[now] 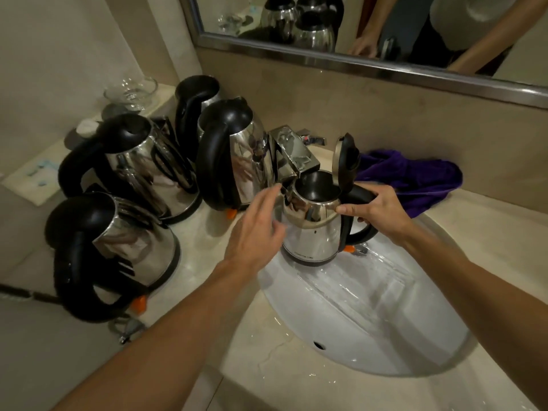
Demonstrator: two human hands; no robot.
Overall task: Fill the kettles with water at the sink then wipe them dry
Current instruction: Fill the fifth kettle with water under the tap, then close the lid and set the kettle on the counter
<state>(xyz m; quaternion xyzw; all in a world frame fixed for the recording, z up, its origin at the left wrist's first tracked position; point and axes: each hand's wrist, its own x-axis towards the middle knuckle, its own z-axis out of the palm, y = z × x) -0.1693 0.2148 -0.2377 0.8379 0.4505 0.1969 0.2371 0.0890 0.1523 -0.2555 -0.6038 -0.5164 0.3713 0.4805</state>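
A steel kettle (315, 235) with a black handle sits at the back of the white sink (370, 315), its lid (345, 157) flipped up and its mouth just below the chrome faucet (292, 157). My right hand (378, 210) grips the kettle's handle near the top. My left hand (259, 223) hovers with straight fingers beside the kettle's left side, fingertips close to the faucet spout. Several more steel kettles stand on the counter to the left, among them one (234, 158) next to the faucet and one (118, 250) at the front. A purple cloth (415, 179) lies on the counter behind the sink.
A framed mirror (355, 63) runs along the back wall. Glass bowls (132, 90) sit at the far left corner on a ledge. The beige counter (267, 366) is wet in front of the sink. A small white packet (35, 179) lies at the left edge.
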